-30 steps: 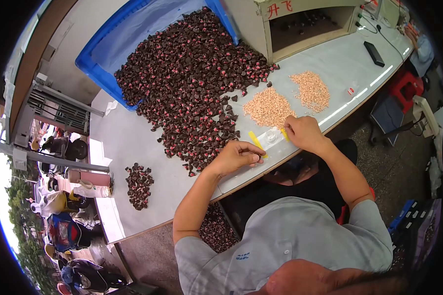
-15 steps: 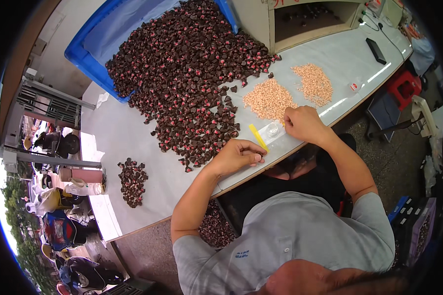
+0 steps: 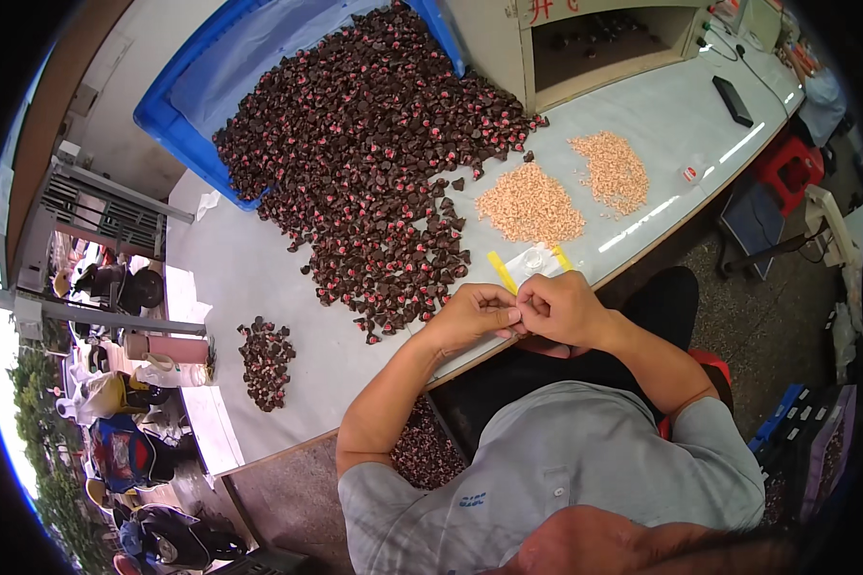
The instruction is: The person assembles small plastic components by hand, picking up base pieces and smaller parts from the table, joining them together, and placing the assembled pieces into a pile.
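A workshop, shown by heaped small parts (image 3: 355,144) on a workbench (image 3: 230,254).

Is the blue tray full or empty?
The blue tray is partly full: dark pieces heap over much of it and run onto the table, but bare lining shows at its left.

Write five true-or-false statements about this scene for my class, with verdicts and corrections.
1. The left hand and right hand are close together. True.
2. A small clear round object sits between two yellow strips. True.
3. The blue tray is left of the open-fronted box. True.
4. The right hand is inside the blue tray. False: it is beside the left hand.
5. The blue tray holds only peach-coloured bits. False: it holds dark pieces.
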The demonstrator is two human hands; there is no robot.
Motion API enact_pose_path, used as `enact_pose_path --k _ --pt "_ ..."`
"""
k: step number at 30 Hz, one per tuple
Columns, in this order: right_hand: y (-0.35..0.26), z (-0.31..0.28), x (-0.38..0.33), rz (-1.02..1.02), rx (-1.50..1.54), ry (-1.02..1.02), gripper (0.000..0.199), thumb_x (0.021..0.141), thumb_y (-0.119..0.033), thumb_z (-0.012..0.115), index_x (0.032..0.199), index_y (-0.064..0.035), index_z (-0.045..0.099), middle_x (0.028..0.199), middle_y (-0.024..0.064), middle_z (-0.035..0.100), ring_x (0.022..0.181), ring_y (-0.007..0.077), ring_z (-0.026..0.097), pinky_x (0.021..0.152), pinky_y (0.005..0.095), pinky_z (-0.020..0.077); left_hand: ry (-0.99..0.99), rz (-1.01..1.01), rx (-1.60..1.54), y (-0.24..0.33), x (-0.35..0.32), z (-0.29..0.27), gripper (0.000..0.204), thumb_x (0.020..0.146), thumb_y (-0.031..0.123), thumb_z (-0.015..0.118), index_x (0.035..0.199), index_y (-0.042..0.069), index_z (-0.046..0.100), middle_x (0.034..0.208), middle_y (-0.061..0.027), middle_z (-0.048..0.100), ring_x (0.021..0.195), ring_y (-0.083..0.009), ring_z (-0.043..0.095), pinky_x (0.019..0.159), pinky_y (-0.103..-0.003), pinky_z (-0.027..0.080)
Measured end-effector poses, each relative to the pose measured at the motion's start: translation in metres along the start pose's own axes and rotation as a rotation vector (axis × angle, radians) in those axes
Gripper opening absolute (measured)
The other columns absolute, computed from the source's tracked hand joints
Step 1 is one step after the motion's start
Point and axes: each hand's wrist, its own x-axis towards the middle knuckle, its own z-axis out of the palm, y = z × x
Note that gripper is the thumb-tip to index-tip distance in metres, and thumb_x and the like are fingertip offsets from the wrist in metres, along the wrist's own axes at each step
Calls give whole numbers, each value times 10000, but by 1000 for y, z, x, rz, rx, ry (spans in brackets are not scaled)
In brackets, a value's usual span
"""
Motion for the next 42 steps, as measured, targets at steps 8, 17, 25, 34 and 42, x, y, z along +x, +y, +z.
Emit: enact_pose_path --k 8,17,25,34,42 --pt "-2 1 -1 -27 -28 27 104 801 -115 686 853 -78 604 572 64 599 495 225 617 457 323 457 71 -10 -34 3 -3 3 224 916 150 677 1056 -23 656 952 -116 705 860 -160 696 735 -234 551" --pt "-9 -11 6 180 76 -182 90 794 -125 678 817 -52 631 605 83 631 535 234 639 508 333 491 63 -11 48 2 -2 4 181 909 123 681 987 -40 676 887 -125 712 818 -156 694 715 -239 555" --pt "-4 -13 8 102 91 -132 80 785 -57 676 807 -17 611 544 54 557 471 129 544 463 280 431 79 -7 45 4 -1 5 169 916 100 664 998 -48 671 886 -127 708 820 -168 698 712 -251 561" --pt "-4 -23 18 81 16 -190 84 778 -38 672 843 -23 619 526 50 521 446 150 527 451 283 413 72 9 -40 -1 1 -1 223 910 164 684 1028 -26 684 933 -114 704 849 -162 696 714 -244 570" --pt "-7 -9 14 40 -9 -127 96 773 -38 679 847 -26 620 522 50 526 439 162 540 443 292 419 86 15 -36 -3 1 -1 212 906 160 688 1015 -21 687 921 -104 702 844 -151 690 721 -248 572"
